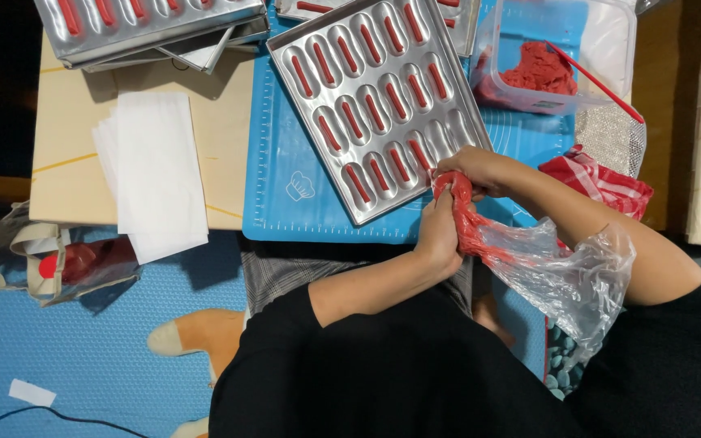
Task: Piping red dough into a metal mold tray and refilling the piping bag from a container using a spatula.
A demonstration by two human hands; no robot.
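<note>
1. Gripping the red-smeared neck of a clear plastic piping bag [557, 272], both hands meet at the near right corner of a metal baking tray [383, 105].
2. Left hand [440, 235]: fingers curled shut around the bag's narrow front part, where the plastic is packed with red paste. Thumb side faces the tray.
3. Right hand [480, 169]: fingers bent and closed over the bag's tip, right at the tray's edge. The tip itself is hidden under the fingers; cannot tell whether it touches the tray.
4. Bag: front end is full and red between the two hands; the rear part is slack, crumpled and nearly clear, draped over the right forearm.
5. Tray: tilted diagonally on a blue mat [285, 182], with rows of long oval wells, each holding a thin red strip of paste.
6. Clear plastic tub [602, 32] sits at the far right of the mat, holding a lump of red paste and a red-handled tool.
7. Red-and-white cloth [610, 182] lies just beside the right forearm.
8. Stack of white paper sheets [156, 170] lies on the wooden table [66, 146], left of the mat.
9. More filled trays [148, 24] are stacked at the far left of the table.
</note>
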